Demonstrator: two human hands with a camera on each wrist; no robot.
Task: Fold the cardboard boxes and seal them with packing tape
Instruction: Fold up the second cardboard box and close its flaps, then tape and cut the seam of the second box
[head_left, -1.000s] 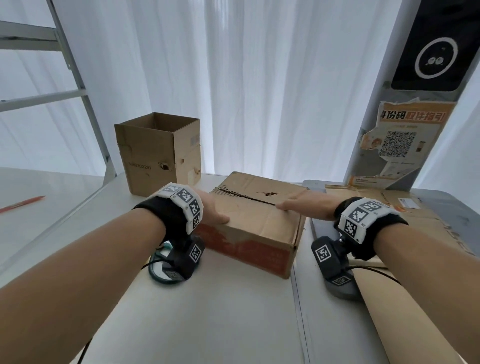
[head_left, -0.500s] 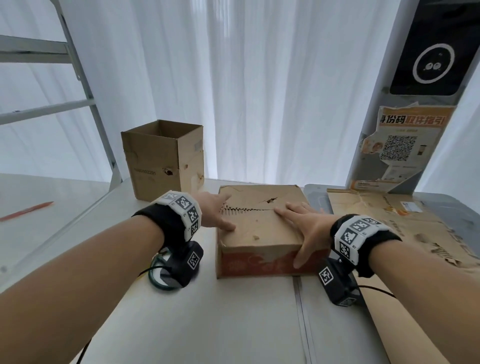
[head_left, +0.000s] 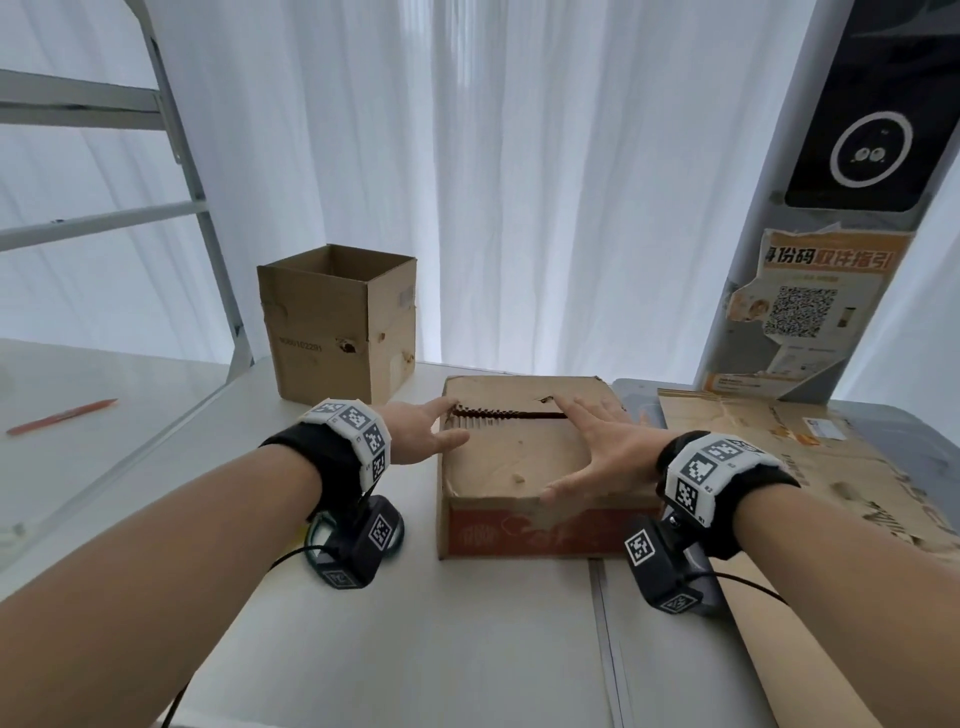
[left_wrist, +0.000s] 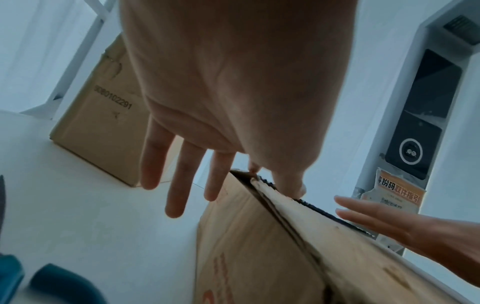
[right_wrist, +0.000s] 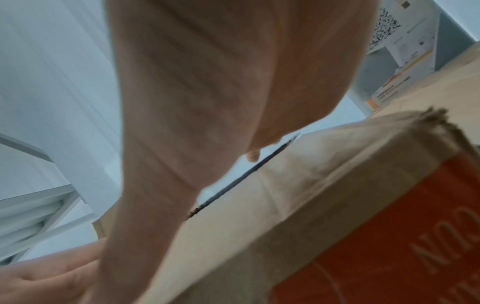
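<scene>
On the counter (head_left: 415, 649) the flat box (head_left: 519, 457) lies with its flaps closed, contents hidden; behind it the tall box (head_left: 332, 332) stands open-topped. Left hand (head_left: 421, 431) and right hand (head_left: 608, 452), fingers straight, press its top. Since a second ago it has turned square-on.

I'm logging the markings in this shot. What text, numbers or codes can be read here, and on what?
"9080102291": printed on the side of the tall open box.
"份码取件指引": orange poster on the pillar; its first character is cut off, and the QR code and small print are too small to read.
"NO...": partial white letters on the flat box, orange side; the rest is cut off.
Label on the flattened cardboard: unreadable.
</scene>
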